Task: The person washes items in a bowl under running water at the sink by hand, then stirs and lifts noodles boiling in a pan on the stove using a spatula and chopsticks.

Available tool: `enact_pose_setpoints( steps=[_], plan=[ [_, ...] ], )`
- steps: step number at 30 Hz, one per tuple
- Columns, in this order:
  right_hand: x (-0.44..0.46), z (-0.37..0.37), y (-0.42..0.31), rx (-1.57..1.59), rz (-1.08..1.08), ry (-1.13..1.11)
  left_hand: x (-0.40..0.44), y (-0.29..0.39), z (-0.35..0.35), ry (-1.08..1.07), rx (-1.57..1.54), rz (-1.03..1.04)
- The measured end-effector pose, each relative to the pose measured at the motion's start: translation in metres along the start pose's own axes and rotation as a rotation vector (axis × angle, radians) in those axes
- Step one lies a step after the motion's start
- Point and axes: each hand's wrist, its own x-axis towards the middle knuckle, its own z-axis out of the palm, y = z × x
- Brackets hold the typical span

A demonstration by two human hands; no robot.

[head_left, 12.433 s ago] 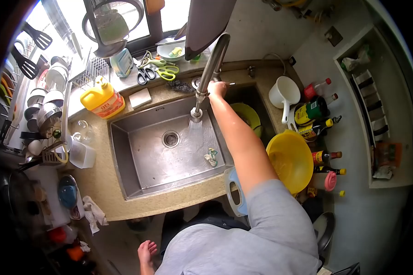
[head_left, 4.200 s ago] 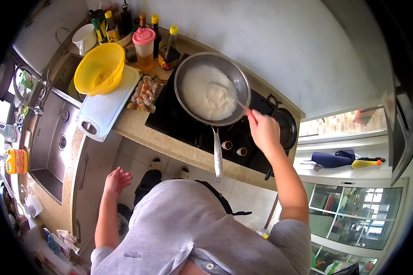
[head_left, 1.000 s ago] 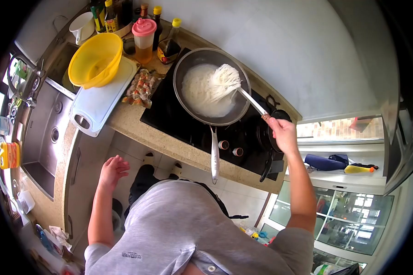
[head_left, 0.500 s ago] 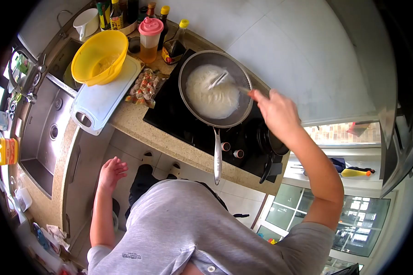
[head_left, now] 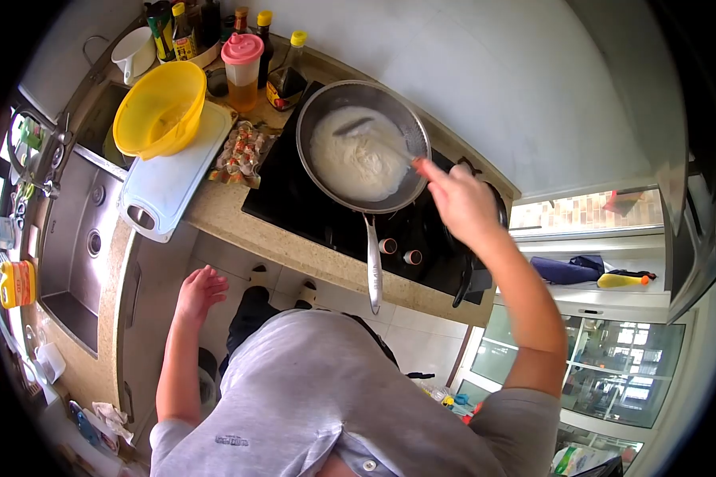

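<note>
A large pan (head_left: 418, 135) on the black cooktop (head_left: 294, 191) holds white noodles (head_left: 367, 161) in cloudy liquid. My right hand (head_left: 460, 200), at the pan's right side, is closed round the reddish handle end of a spatula (head_left: 391, 148). The spatula's blade lies partly in the liquid near the pan's upper left. The silver pan handle (head_left: 374, 266) points towards my body, untouched. My left hand (head_left: 202, 294) hangs in front of the counter with its fingers apart, holding nothing.
A yellow bowl (head_left: 159, 111) sits on a blue cutting board (head_left: 163, 187), beside a pack of food (head_left: 243, 153). Behind stand a pink-lidded jug (head_left: 242, 71) and several bottles. A sink (head_left: 75, 246) is at the left; a dark pan (head_left: 492, 208) sits right of the large pan.
Noodles lifted on the spatula a second ago now lie in the liquid. Since half a second ago, the spatula's blade has shifted left in the pan. My left hand has barely moved.
</note>
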Motion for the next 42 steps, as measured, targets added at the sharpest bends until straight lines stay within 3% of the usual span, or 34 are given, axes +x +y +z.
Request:
enact_pose_setpoints(
  steps=[9, 13, 16, 17, 18, 20, 24, 26, 32, 42],
  plan=[
    [-0.085, -0.014, -0.013, -0.03, 0.114, -0.162, 0.005, -0.029, -0.03, 0.031, -0.032, -0.073],
    [-0.103, -0.023, 0.001, 0.07, 0.145, -0.101, 0.001, -0.036, -0.032, 0.036, -0.033, -0.078],
    [-0.103, -0.017, 0.038, 0.438, 0.288, 0.023, -0.004, -0.033, -0.029, 0.077, -0.023, -0.092],
    [-0.094, -0.023, 0.042, 0.495, 0.444, -0.059, -0.004, -0.032, -0.029, 0.089, -0.019, -0.089],
    [-0.09, -0.01, 0.053, 0.585, 0.439, 0.003, -0.005, -0.033, -0.028, 0.101, -0.016, -0.086],
    [-0.071, 0.007, 0.072, 0.533, 0.631, -0.132, -0.004, -0.036, -0.029, 0.105, -0.023, -0.097],
    [-0.043, 0.07, 0.116, 0.625, 0.624, -0.129, -0.006, -0.049, -0.037, 0.09, -0.05, -0.116],
    [-0.031, 0.083, 0.115, 1.11, 0.906, -0.365, -0.012, -0.056, -0.044, 0.109, -0.068, -0.129],
    [-0.011, 0.114, 0.07, 1.586, 0.881, -0.549, -0.022, -0.075, -0.057, 0.189, -0.1, -0.174],
    [-0.099, 0.113, 0.042, 1.746, 0.994, -0.326, -0.019, -0.076, -0.052, 0.216, -0.087, -0.215]
  ],
)
